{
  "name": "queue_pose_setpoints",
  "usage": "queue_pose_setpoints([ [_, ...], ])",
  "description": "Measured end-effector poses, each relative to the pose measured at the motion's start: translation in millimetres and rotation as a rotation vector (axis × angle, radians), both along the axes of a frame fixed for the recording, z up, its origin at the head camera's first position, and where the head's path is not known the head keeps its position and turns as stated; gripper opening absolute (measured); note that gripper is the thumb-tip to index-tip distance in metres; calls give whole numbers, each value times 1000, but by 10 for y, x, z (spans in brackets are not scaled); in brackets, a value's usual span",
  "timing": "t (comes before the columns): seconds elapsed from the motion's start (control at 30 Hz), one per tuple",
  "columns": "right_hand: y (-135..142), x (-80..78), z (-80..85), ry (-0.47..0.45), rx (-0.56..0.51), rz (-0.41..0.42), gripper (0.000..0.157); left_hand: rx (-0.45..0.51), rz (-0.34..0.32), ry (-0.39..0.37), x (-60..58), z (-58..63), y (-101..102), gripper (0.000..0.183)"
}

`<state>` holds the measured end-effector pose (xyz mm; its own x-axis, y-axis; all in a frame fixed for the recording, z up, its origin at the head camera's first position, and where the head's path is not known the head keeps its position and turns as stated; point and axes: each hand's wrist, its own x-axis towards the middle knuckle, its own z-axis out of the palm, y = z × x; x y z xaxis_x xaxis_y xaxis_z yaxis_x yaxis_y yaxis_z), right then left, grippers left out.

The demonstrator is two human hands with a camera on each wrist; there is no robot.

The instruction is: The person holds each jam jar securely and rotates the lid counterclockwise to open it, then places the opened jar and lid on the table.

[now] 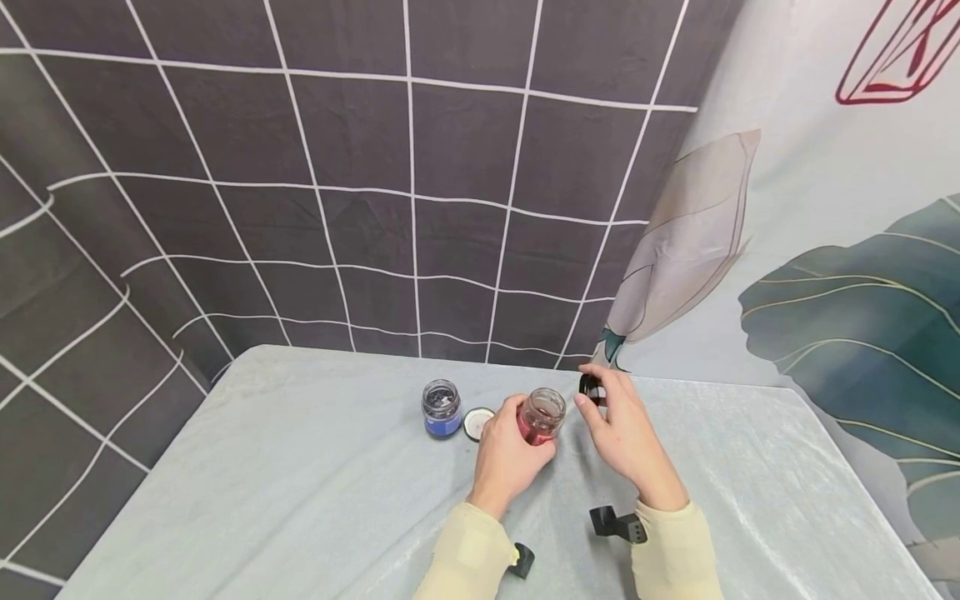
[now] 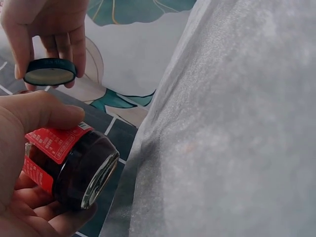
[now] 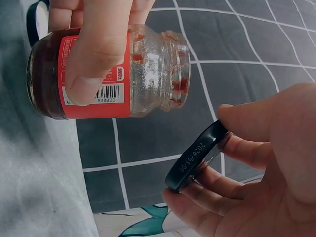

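Note:
My left hand (image 1: 510, 454) grips a glass jar (image 1: 542, 417) with a red label and a dark sauce inside. Its mouth is uncovered, and red smears mark the glass near the neck in the right wrist view. The right hand (image 1: 626, 425) pinches a dark jar lid (image 3: 197, 155) by its rim, a printed date along the edge. That lid is held apart from the jar, off to the right of its mouth. To the left stands a second jar (image 1: 442, 408) with a blue label, also uncovered. Between the two jars lies a lid (image 1: 477, 423), its white inside facing up.
A pale cloth covers the table (image 1: 315, 483), with its far edge against a dark curtain (image 1: 360, 225) patterned in white grid lines. At the right hangs a light curtain (image 1: 795, 192) with leaf prints. Black camera mounts (image 1: 618, 525) sit at the wrists.

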<state>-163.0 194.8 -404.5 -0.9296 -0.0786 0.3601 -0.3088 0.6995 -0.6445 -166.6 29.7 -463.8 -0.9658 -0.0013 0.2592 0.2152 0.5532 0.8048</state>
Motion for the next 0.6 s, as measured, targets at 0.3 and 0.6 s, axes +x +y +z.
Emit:
queue_pose_setpoints([
  [0.3,-7,-13,-10,-19,8,0,37,9,4,3,-7,-16,0,61],
  [0.6,-1,-26,-30,-35,-3,10,37,9,1,7,-15,-28,-4,60],
])
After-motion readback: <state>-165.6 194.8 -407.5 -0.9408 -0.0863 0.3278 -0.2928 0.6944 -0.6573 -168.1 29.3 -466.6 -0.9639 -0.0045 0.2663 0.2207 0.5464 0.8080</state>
